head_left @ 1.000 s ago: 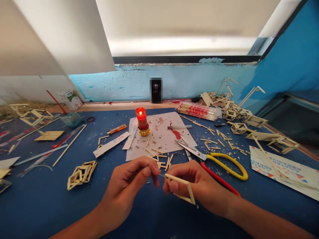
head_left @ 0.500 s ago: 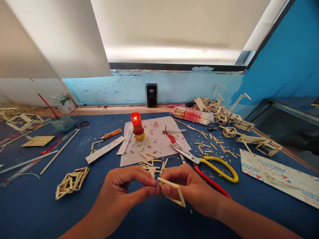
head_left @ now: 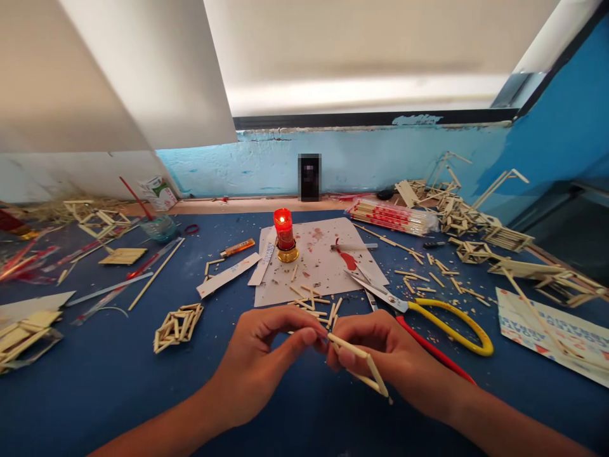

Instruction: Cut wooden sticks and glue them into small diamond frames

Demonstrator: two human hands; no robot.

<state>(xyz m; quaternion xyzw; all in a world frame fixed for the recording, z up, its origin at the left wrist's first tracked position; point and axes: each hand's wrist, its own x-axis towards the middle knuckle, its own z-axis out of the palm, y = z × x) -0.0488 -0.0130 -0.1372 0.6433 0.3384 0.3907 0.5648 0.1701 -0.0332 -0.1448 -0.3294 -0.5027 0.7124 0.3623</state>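
Holding a small frame of wooden sticks point(head_left: 364, 367) above the blue table point(head_left: 95, 393), we grip it in our right hand point(head_left: 385, 358), while our left hand point(head_left: 259, 362) pinches its near corner with thumb and fingertips. Beyond lie loose sticks point(head_left: 314, 303), yellow-handled scissors point(head_left: 428, 311), then a lit red candle point(head_left: 284, 233).

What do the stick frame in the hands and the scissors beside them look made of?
Stick frame: thin pale sticks, likely bare wood or bamboo, matte, joined at the corners. Scissors: shiny metal blades, with glossy yellow and red loop handles, probably plastic or plastic-coated.
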